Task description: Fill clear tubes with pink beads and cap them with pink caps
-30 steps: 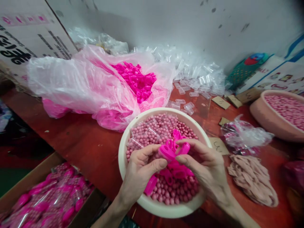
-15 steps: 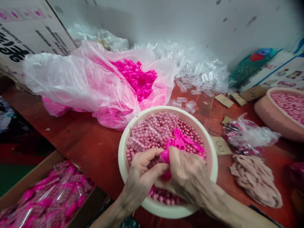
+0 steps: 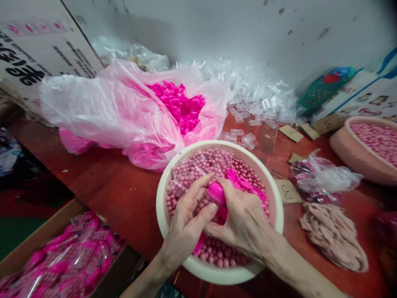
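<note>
My left hand point(image 3: 187, 225) and my right hand point(image 3: 245, 219) meet over a cream basin point(image 3: 161, 198) filled with pink beads point(image 3: 223, 257). Between them is a glossy bright pink cap point(image 3: 216, 192). Pink beads show just below the cap, by my left fingers; whether a clear tube encloses them is hard to tell. The fingers of both hands curve around this piece, and my right index finger lies along the cap. Beside my right hand, several loose pink plastic caps point(image 3: 245, 184) rest on the beads. Clear bead-filled tubes point(image 3: 198, 171) lie at the basin's back left.
Behind the basin, an open plastic bag point(image 3: 83, 103) holds pink caps. Clear empty tubes point(image 3: 257, 97) are heaped by the wall. A carton point(image 3: 58, 223) of filled tubes stands lower left. A crumpled cloth point(image 3: 335, 236), a knotted bag point(image 3: 322, 176) and another bead basin point(image 3: 350, 145) are at right.
My left fingers have loosened and spread somewhat around the piece. More of the pink cap shows between my hands. The view has shifted slightly.
</note>
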A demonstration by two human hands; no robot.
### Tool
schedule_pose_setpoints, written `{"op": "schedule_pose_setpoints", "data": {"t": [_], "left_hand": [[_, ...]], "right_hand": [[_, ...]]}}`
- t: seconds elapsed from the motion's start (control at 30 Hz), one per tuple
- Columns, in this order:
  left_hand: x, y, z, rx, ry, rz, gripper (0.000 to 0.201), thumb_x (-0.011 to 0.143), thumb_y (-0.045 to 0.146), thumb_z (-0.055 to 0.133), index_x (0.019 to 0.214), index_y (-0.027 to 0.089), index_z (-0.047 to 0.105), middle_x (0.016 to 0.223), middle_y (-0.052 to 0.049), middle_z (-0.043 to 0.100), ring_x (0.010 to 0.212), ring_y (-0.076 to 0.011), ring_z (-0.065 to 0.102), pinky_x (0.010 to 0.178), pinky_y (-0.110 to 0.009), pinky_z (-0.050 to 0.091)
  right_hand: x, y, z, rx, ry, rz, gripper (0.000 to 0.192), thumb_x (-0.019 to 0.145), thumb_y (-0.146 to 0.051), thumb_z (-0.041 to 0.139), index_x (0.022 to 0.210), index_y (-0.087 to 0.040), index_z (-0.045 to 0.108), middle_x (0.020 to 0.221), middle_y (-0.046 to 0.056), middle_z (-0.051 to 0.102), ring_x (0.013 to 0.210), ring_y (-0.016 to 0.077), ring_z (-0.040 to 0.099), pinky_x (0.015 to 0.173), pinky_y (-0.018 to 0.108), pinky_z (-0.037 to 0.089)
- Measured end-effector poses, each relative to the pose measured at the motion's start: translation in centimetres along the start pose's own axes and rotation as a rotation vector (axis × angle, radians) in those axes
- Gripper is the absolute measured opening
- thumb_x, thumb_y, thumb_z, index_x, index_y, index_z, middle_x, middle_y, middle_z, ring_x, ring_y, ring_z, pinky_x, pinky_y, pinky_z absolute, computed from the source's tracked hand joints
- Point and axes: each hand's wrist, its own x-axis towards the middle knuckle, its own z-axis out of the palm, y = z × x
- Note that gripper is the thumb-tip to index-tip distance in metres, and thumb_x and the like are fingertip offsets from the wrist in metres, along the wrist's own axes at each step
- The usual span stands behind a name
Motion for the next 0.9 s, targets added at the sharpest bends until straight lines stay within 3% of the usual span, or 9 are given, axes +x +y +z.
{"op": "schedule_pose_setpoints", "data": {"t": [0.13, 0.27, 0.43, 0.53, 0.63, 0.73, 0.8, 0.9], "left_hand": [[-0.2, -0.3, -0.2, 0.083, 0.001, 0.020, 0.035, 0.088, 0.022, 0.052, 0.123, 0.026, 0.053, 0.132, -0.002, 0.053, 0.127, -0.0202, 0.043, 0.110, -0.033, 0.028], [-0.5, -0.5, -0.9, 0.116, 0.039, 0.028, 0.027, 0.088, 0.023, 0.052, 0.115, 0.024, 0.056, 0.124, -0.003, 0.058, 0.115, -0.0199, 0.052, 0.104, -0.032, 0.035], [-1.2, -0.5, -1.6, 0.055, 0.097, -0.017, 0.024, 0.084, 0.023, 0.057, 0.108, 0.019, 0.057, 0.109, -0.005, 0.064, 0.098, -0.0183, 0.059, 0.090, -0.027, 0.043], [-1.3, -0.7, -1.4, -0.035, 0.145, 0.002, 0.023, 0.081, 0.021, 0.060, 0.103, 0.018, 0.060, 0.100, -0.004, 0.066, 0.090, -0.0170, 0.060, 0.083, -0.025, 0.045], [-1.2, -1.1, -1.1, -0.074, 0.172, 0.022, 0.024, 0.081, 0.021, 0.060, 0.105, 0.019, 0.059, 0.101, -0.004, 0.066, 0.091, -0.0161, 0.059, 0.085, -0.025, 0.046], [-1.6, -0.9, -1.0, -0.113, 0.224, 0.035, 0.030, 0.081, 0.020, 0.061, 0.111, 0.021, 0.056, 0.099, -0.003, 0.066, 0.086, -0.0136, 0.061, 0.080, -0.023, 0.048], [-2.2, 0.0, -1.5, -0.109, 0.353, 0.088, 0.034, 0.080, 0.022, 0.063, 0.113, 0.022, 0.054, 0.091, -0.001, 0.067, 0.071, -0.0114, 0.062, 0.065, -0.020, 0.050], [-3.7, 1.4, -4.3, 0.004, 0.749, 0.234, 0.041, 0.076, 0.023, 0.066, 0.114, 0.022, 0.053, 0.082, 0.000, 0.067, 0.063, -0.0118, 0.061, 0.058, -0.021, 0.050]], "right_hand": [[-0.3, -0.8, 0.4, -0.223, 0.017, -0.045, 0.037, 0.075, -0.050, 0.053, 0.081, -0.013, 0.050, 0.054, 0.003, 0.054, 0.042, 0.0186, 0.052, 0.041, 0.027, 0.031], [-0.2, -1.5, 1.4, -0.338, 0.036, -0.111, 0.030, 0.078, -0.043, 0.050, 0.071, -0.015, 0.048, 0.049, 0.002, 0.048, 0.036, 0.0172, 0.048, 0.037, 0.027, 0.025], [-0.1, -2.3, 2.0, -0.359, 0.015, -0.194, 0.022, 0.081, -0.035, 0.047, 0.071, -0.015, 0.049, 0.051, 0.003, 0.048, 0.037, 0.0176, 0.048, 0.037, 0.027, 0.025], [0.0, -2.6, 1.9, -0.355, -0.030, -0.170, 0.029, 0.081, -0.043, 0.048, 0.070, -0.015, 0.050, 0.052, 0.004, 0.049, 0.040, 0.0193, 0.050, 0.038, 0.029, 0.026], [0.3, -2.6, 1.5, -0.204, -0.066, -0.127, 0.037, 0.081, -0.050, 0.048, 0.077, -0.014, 0.052, 0.054, 0.005, 0.053, 0.042, 0.0197, 0.052, 0.040, 0.029, 0.028], [0.6, -2.0, 0.9, 0.059, -0.094, -0.084, 0.045, 0.078, -0.053, 0.056, 0.095, -0.012, 0.051, 0.059, 0.001, 0.056, 0.048, 0.0183, 0.054, 0.045, 0.027, 0.032], [0.7, -1.3, 0.5, 0.231, -0.127, -0.046, 0.056, 0.076, -0.057, 0.059, 0.108, -0.014, 0.047, 0.058, -0.004, 0.054, 0.048, 0.0156, 0.052, 0.047, 0.025, 0.033], [0.8, -0.1, 0.6, 0.337, -0.059, 0.040, 0.043, 0.085, -0.048, 0.055, 0.110, -0.015, 0.048, 0.055, -0.006, 0.050, 0.045, 0.0120, 0.046, 0.047, 0.023, 0.033]]}}
